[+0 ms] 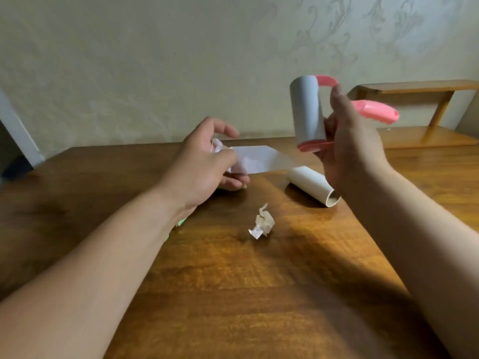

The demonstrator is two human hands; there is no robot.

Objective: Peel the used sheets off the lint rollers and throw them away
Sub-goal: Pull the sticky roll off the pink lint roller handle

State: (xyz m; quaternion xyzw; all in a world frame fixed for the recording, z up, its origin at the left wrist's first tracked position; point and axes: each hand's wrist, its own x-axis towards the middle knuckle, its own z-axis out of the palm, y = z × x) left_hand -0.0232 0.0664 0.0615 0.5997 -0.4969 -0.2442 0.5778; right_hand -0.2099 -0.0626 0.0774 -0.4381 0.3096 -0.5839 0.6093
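Observation:
My right hand (347, 141) grips a pink-handled lint roller (308, 112) and holds its grey roll upright above the wooden table (233, 281). My left hand (204, 164) pinches a peeled white sheet (259, 160), which stretches from my fingers toward the bottom of the roll. A crumpled used sheet (263, 222) lies on the table in front of me. A white roll without a handle (312, 185) lies on its side below the held roller.
A low wooden shelf (420, 110) stands at the back right against the patterned wall. Something green (181, 222) shows partly under my left forearm. The table's far edge runs just behind my hands.

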